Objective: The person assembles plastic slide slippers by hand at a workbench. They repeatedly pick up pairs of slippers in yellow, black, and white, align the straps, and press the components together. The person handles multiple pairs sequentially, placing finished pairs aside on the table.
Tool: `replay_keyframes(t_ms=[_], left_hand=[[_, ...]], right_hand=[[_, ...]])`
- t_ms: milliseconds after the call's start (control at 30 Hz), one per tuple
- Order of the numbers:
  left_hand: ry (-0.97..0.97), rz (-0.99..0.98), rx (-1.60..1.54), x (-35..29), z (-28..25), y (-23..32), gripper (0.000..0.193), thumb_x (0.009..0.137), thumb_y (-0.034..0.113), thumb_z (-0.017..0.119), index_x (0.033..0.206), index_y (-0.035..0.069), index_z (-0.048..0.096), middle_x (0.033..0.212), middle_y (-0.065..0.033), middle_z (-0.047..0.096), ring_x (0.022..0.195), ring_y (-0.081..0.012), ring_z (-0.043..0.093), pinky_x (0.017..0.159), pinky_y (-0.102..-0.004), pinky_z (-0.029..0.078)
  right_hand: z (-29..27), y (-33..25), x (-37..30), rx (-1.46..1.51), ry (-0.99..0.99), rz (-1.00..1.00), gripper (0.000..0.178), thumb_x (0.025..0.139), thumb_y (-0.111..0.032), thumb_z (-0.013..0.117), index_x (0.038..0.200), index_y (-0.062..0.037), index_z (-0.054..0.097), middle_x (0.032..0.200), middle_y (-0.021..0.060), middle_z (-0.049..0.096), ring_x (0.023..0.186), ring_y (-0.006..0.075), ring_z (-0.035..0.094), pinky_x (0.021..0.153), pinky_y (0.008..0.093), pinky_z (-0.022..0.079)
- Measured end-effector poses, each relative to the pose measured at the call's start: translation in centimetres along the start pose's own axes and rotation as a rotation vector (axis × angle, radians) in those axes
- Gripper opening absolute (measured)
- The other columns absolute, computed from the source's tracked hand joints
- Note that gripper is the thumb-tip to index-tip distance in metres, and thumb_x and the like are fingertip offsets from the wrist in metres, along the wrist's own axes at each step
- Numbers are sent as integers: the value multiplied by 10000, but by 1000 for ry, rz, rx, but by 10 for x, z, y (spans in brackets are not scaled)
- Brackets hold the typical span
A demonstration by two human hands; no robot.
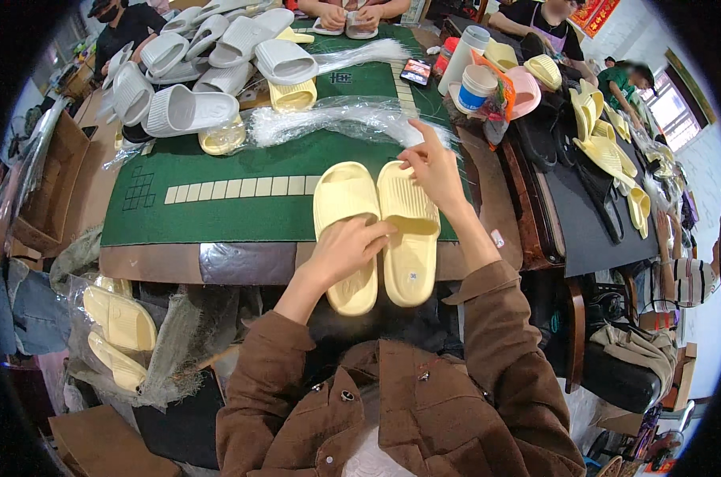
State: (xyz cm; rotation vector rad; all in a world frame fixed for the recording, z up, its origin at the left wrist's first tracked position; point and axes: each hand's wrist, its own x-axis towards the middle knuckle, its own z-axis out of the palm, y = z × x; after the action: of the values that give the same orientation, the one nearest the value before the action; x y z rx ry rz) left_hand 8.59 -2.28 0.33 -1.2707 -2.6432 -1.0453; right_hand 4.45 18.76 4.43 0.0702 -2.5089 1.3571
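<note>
The left slipper (346, 195) and the right slipper (412, 274), both pale yellow, stand side by side below and between the hands, toes pointing away from the body, heels reaching past the near edge of the worktop (241, 221). The left hand (346, 245) bends over the opening of the left slipper, fingers partly hidden inside, its forefinger stretched toward the right slipper; whether it grips cannot be told. The right hand (436, 171) is partly open by the toe of the right slipper, forefinger raised and the other fingers bent. Just beyond the hands, a bundle of clear strips (328, 123) lies across the green mat (134, 222). Farther off to the left hand's side is a heap of grey slippers (192, 110). Beyond the right hand stands a white tub (478, 86) with a blue label; farther right, more yellow slippers (607, 155) lie on a dark table (579, 226). A co-worker (360, 12) sits opposite the hands.
</note>
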Motion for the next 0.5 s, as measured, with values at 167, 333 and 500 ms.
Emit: replay_keyframes(t_ms=[167,333,500], left_hand=[[5,8,14,-6,2,8,208,885,228,602,1080,205,671,787,-80,592,706,-277,624,620,-403,506],[-1,1,38,-9,3,9,208,885,221,599,1084,210,660,796,-87,604,693,-290,630,617,-413,515],[-44,-48,19,-15,1,19,195,885,188,588,1071,190,648,856,-116,627,719,-323,643,637,-434,527]], right_hand=[[-1,-9,2,196,-154,133,521,914,-12,527,1407,-90,380,917,124,693,700,120,665,616,252,553],[-10,-16,-13,186,-314,121,557,864,79,406,1395,-87,425,921,97,678,628,61,575,561,204,473],[-6,-30,-26,239,-431,76,525,863,69,441,1354,-107,502,895,58,674,663,61,572,601,217,491]])
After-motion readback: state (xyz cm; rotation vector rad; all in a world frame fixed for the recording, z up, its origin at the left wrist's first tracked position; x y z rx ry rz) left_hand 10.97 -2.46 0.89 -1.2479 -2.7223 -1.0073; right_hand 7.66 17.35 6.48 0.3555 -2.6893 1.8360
